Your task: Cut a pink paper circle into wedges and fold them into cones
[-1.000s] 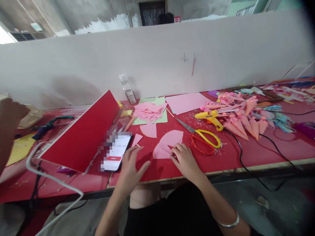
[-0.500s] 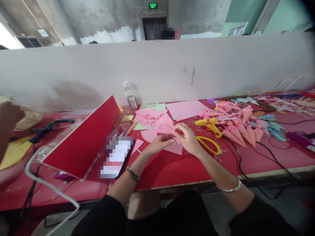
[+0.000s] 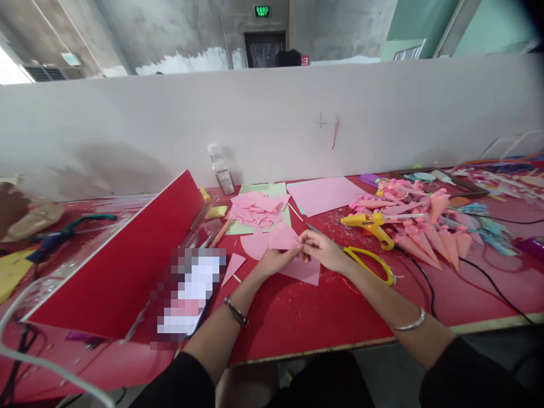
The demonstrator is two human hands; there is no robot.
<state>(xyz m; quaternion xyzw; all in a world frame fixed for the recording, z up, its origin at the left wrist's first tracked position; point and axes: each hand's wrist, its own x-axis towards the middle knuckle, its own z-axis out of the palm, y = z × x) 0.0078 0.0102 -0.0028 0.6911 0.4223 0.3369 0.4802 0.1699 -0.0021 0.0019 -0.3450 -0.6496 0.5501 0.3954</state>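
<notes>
Red table [image 3: 323, 317]; green exit sign [image 3: 262, 11] illegible; both hands [image 3: 327, 252] pinch pink paper [image 3: 284, 237].

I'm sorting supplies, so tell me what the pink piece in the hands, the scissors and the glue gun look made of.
Pink piece, pinched by left hand and right hand: thin matte paper, by its flat cut edges. Scissors: glossy yellow loop handles, probably plastic; blades mostly hidden. Glue gun: smooth yellow moulded body, likely plastic.
</notes>
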